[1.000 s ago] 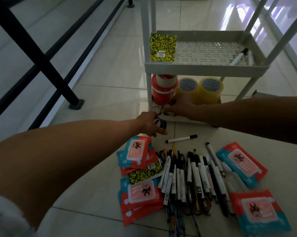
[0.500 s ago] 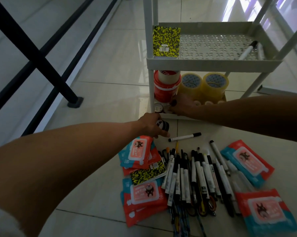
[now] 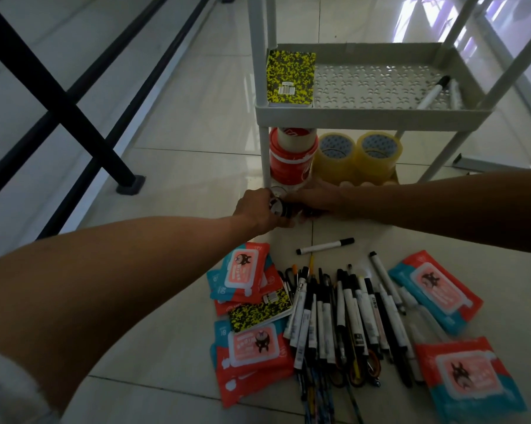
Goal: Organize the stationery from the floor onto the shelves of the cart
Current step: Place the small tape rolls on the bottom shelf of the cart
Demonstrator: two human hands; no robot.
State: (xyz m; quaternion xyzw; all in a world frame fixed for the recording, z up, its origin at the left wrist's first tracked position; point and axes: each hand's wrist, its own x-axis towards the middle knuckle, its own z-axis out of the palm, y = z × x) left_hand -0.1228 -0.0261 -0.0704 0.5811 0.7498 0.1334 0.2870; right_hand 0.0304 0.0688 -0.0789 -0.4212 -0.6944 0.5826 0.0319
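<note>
A left hand [image 3: 258, 211] grips a small black tape roll [image 3: 281, 209] beside a right hand [image 3: 314, 198] at the white plastic cart's [image 3: 343, 116] bottom shelf, above scattered floor pens [image 3: 343, 313].

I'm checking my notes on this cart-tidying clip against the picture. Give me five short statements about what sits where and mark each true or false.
1. A yellow-and-black speckled notebook lies on the upper shelf of the white plastic cart. True.
2. Two yellowish rolls of clear packing tape stand on the lower shelf. True.
3. The red-and-white tape rolls lie on the floor among the pens. False: they are stacked on the lower shelf, left of the yellowish rolls.
4. The left hand holds a small dark tape roll at the cart's base. True.
5. All the red-and-teal wipe packets are already on the cart. False: they lie on the floor tiles around the pile of pens and markers.
</note>
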